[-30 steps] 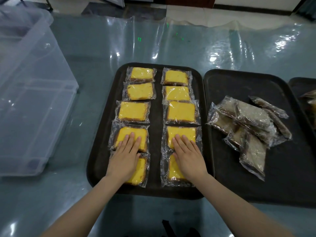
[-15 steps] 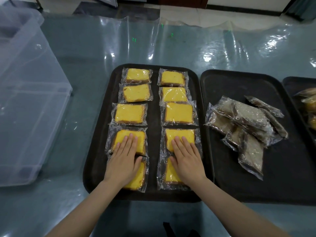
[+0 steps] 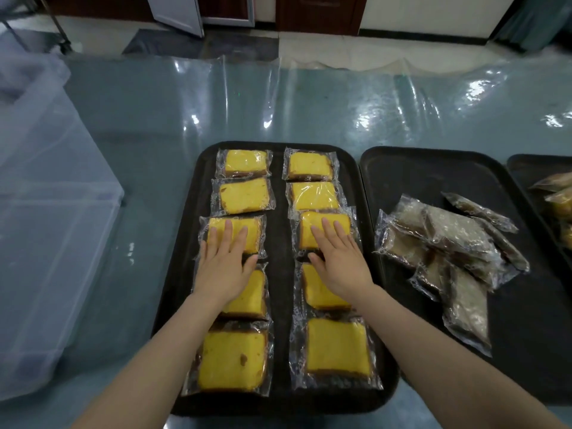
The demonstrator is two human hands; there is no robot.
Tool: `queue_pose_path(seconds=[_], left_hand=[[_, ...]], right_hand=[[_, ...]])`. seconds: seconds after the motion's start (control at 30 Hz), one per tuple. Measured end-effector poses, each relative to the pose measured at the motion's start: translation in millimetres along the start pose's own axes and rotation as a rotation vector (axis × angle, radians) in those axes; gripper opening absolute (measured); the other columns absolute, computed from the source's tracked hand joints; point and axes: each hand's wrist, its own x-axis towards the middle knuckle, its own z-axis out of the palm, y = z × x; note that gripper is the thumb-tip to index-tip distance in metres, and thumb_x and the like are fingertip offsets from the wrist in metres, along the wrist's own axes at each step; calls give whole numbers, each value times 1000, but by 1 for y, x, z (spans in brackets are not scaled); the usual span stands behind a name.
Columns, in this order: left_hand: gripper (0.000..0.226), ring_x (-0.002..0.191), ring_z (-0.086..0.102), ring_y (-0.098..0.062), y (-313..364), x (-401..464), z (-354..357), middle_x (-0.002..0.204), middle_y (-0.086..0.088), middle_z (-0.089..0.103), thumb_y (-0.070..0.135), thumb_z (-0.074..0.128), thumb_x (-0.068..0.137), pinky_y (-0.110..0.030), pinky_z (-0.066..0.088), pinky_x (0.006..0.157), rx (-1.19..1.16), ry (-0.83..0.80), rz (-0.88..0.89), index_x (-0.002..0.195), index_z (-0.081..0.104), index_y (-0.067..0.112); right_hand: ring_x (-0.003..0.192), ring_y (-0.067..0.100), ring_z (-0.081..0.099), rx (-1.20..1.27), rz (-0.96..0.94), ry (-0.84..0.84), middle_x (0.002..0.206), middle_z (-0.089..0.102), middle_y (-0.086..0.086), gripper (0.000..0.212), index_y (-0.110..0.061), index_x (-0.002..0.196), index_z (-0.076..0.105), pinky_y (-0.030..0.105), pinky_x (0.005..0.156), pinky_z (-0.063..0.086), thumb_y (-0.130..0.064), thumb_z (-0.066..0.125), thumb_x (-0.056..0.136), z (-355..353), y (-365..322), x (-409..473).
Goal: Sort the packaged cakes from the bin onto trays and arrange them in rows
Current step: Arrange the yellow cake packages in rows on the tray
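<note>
Hands lie flat on the black tray, palms down, both arms reaching straight out over its near edge. The left hand rests on the third yellow cake of the tray's left row, fingers straight and a little spread, thumb out to the side. It grips nothing. The right hand rests the same way on the third cake of the tray's right row, fingers straight and slightly apart, pressing on the wrapper.

Ten yellow cakes sit on this tray in two rows of five. Each is a flat square slice in a clear, crinkly wrapper.

Right of this tray lies a second black tray with a loose heap of brown cakes in shiny wrappers. Left of the first tray stands a clear plastic bin. Shiny clear film covers the table.
</note>
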Motion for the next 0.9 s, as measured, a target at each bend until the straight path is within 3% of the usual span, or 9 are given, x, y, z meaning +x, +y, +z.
queue_pose_path(seconds=[0.13, 0.27, 0.4, 0.57, 0.7, 0.9], left_hand=[[75, 134, -32, -33, 5, 7, 9, 150, 2, -28, 73, -3, 78, -46, -18, 109, 48, -60, 39, 142, -21, 40], [73, 132, -39, -29, 1, 5, 18, 150, 4, -32, 74, -10, 77, -44, -19, 110, 88, -32, 98, 139, -28, 40], [72, 134, -36, -23, 5, 6, 16, 150, 2, -32, 68, -8, 80, -38, -17, 111, 86, -20, 136, 141, -28, 35], [71, 139, -27, -18, 3, 15, 6, 152, -2, -28, 64, -3, 84, -34, -11, 113, 26, 74, 85, 143, -22, 30], [67, 140, -23, -23, 9, 56, -12, 152, -2, -26, 63, 5, 86, -38, -8, 111, -3, 117, 67, 142, -20, 36], [66, 139, -21, -32, 11, 104, -9, 153, -1, -20, 67, 7, 86, -48, -11, 111, 98, 18, 94, 145, -10, 42]], right_hand=[[141, 19, -22, -25, 0, -95, 159, -15, -5, 65, -32, 152, -1, 39, 113, -10, -57, 22, 97, 3, 5, 22], [144, 20, -18, -86, -25, -76, 158, -12, -8, 67, -35, 151, -2, 39, 116, -9, -63, 3, 91, 13, 3, 4], [144, 19, -20, -71, 0, -73, 158, -13, -9, 62, -36, 152, -1, 39, 115, -10, -60, 11, 95, 13, -4, -1], [144, 15, -15, 6, 26, 45, 159, -7, -7, 60, -32, 152, 9, 35, 112, -7, -54, 17, 97, -2, -3, 31], [146, 23, -15, -16, 8, 10, 161, -6, -2, 57, -32, 153, 8, 40, 116, -4, -50, 23, 100, -16, 3, 81], [145, 24, -17, -33, 35, -105, 160, -11, -3, 58, -39, 151, 1, 43, 116, -5, -55, 19, 99, -12, 11, 100]])
